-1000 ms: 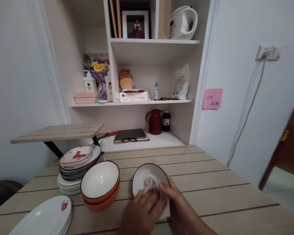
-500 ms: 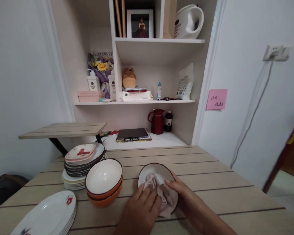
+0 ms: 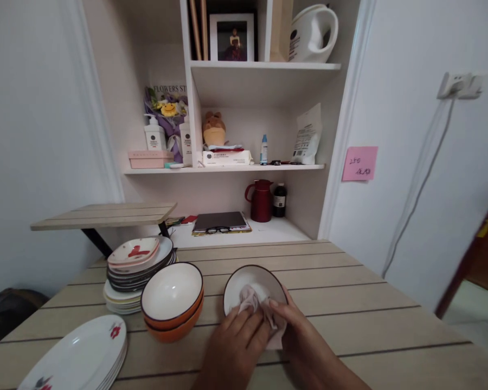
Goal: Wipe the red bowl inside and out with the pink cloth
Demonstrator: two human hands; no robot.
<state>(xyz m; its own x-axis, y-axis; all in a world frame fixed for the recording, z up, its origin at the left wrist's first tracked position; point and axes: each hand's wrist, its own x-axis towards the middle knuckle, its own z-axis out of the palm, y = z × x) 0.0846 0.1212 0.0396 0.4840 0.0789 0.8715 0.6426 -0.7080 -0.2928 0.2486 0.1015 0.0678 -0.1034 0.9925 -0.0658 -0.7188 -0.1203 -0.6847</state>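
My right hand (image 3: 305,331) grips the bowl (image 3: 247,277), thumb's slid onto the cloth (image 3: 249,297) my left hand (image 3: 239,340) holds inside; looks mid-wipe.

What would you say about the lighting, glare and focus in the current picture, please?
Head view: the light looks soft and rather dim; a small glare spot shines inside the upper orange bowl. Head view: the cable has a faint shadow beside it on the wall. Head view: the cloth shows its folds, though finer detail is soft.
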